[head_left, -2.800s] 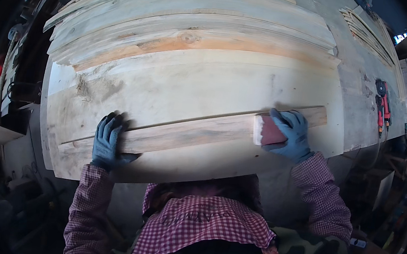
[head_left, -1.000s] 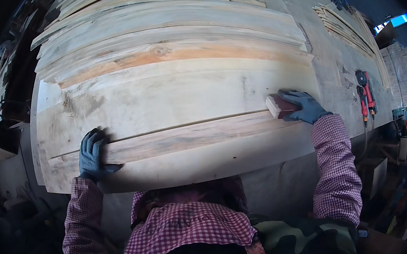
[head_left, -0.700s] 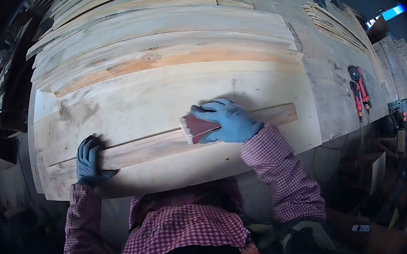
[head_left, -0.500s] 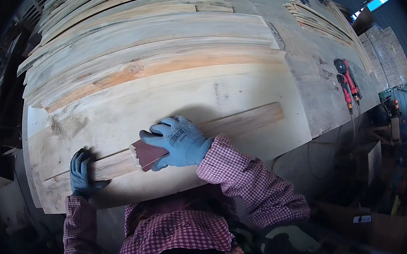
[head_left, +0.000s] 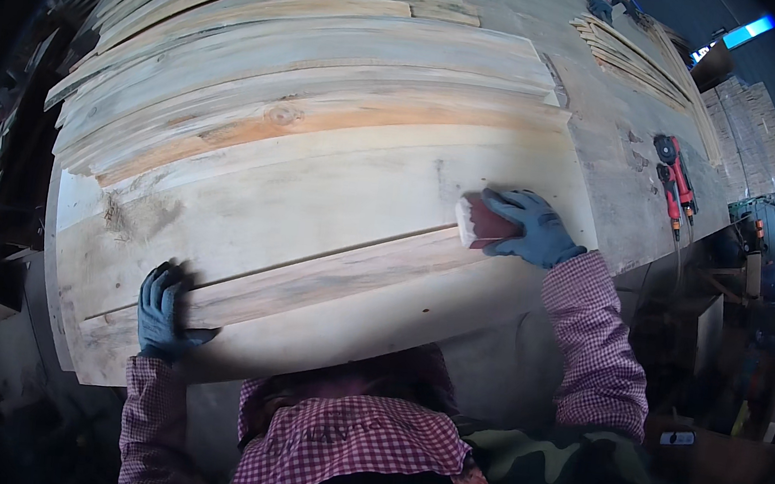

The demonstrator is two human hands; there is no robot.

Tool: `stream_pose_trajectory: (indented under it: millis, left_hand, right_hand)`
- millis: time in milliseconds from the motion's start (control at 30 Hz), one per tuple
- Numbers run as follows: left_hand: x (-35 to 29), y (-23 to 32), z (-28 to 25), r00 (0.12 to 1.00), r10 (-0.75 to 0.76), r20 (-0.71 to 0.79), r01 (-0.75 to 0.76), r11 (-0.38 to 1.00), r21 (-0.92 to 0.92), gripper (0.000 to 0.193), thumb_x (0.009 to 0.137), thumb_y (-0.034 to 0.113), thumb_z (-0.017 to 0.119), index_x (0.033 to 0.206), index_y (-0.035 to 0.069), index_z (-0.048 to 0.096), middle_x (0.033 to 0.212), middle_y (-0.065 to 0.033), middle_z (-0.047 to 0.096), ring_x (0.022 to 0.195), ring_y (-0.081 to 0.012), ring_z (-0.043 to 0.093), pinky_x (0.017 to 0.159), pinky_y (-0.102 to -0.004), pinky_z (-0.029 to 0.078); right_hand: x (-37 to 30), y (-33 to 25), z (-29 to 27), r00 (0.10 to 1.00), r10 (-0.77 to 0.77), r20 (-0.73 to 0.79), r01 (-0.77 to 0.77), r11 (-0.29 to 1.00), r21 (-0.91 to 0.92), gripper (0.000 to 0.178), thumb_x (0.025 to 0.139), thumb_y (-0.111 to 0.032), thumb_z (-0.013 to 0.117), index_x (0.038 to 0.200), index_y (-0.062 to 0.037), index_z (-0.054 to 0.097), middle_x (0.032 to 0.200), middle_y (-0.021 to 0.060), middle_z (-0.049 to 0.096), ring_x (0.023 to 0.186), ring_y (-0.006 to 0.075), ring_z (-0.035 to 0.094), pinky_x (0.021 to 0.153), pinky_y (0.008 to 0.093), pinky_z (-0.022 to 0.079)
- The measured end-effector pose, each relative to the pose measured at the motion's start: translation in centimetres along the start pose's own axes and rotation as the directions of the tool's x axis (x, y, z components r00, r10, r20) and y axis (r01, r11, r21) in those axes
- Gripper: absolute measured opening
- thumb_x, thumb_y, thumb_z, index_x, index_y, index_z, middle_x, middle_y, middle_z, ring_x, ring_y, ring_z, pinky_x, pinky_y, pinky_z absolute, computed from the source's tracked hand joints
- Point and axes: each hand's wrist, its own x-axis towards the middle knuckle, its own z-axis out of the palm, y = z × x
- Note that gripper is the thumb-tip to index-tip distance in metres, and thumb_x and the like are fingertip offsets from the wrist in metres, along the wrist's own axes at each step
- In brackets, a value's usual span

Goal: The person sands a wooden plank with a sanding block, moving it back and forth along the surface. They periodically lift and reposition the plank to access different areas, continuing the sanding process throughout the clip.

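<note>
A narrow wooden board (head_left: 337, 274) lies aslant on a wide pale panel (head_left: 316, 199). My left hand (head_left: 164, 315), in a blue-grey work glove, lies across the board near its left end, fingers stretched out and thumb apart. At the board's right end my right hand (head_left: 535, 229), gloved alike, is closed around a sheet of dark red sandpaper (head_left: 489, 222) with a torn pale edge, which presses on the board's top face. Whether a block sits inside the sandpaper cannot be made out. The right hand hides the tip of the board.
Beyond the panel lie several long boards (head_left: 266, 50), stacked at the far left. Two red power tools (head_left: 675, 182) with a cord rest at the table's right edge. Thin strips (head_left: 629, 59) lie far right, near another person's gloved hand (head_left: 600, 2).
My right hand has slid the sandpaper along the board from its middle to its right end. My left hand stays on the left end. The whole view has shifted slightly.
</note>
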Motion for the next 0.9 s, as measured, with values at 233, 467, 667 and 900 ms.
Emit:
stream_pose_trajectory:
  millis: [233, 467, 667, 900]
  left_hand:
    - [-0.6, -0.2, -0.1, 1.0, 0.003, 0.003, -0.003, 1.0, 0.027, 0.09, 0.056, 0.045, 0.086, 0.132, 0.01, 0.052, 0.136, -0.0184, 0.053, 0.131, -0.0429, 0.047, 0.109, -0.0552, 0.039]
    - [-0.3, -0.4, 0.1, 1.0, 0.001, 0.008, -0.001, 1.0, -0.004, 0.088, 0.059, 0.05, 0.083, 0.13, 0.007, 0.051, 0.136, -0.0203, 0.053, 0.131, -0.0432, 0.047, 0.108, -0.0556, 0.039]
    - [-0.5, -0.6, 0.2, 0.999, 0.016, 0.037, -0.018, 0.998, 0.064, 0.087, 0.061, 0.055, 0.08, 0.127, 0.005, 0.052, 0.136, -0.0211, 0.054, 0.13, -0.0444, 0.047, 0.108, -0.0564, 0.039]
    - [0.0, -0.4, 0.0, 0.998, 0.028, 0.057, -0.032, 0.997, 0.065, 0.087, 0.061, 0.054, 0.081, 0.128, 0.006, 0.051, 0.137, -0.0207, 0.053, 0.13, -0.0448, 0.047, 0.108, -0.0576, 0.039]
  right_hand:
    - [1.6, -1.2, -0.9, 0.976, -0.161, 0.149, 0.177, 0.979, -0.105, 0.09, 0.079, -0.06, 0.073, 0.154, -0.0251, 0.037, 0.158, 0.0099, 0.037, 0.148, 0.0309, 0.03, 0.124, 0.0465, 0.018]
    - [0.8, 11.0, -4.7, 0.903, 0.334, 0.271, -0.386, 0.907, 0.168, 0.082, 0.086, -0.044, 0.075, 0.156, -0.0288, 0.034, 0.159, 0.0068, 0.038, 0.145, 0.0265, 0.036, 0.12, 0.0382, 0.029]
    - [0.9, 14.5, -2.2, 0.946, 0.29, 0.146, -0.324, 0.859, 0.395, 0.061, 0.088, -0.034, 0.076, 0.144, -0.0248, 0.055, 0.142, 0.0089, 0.059, 0.132, 0.0232, 0.053, 0.114, 0.0346, 0.039]
    - [1.9, 7.3, -1.1, 0.993, 0.029, 0.116, -0.032, 0.999, 0.027, 0.049, 0.083, -0.031, 0.08, 0.128, -0.0134, 0.069, 0.115, 0.01, 0.071, 0.115, 0.0232, 0.062, 0.108, 0.035, 0.044]
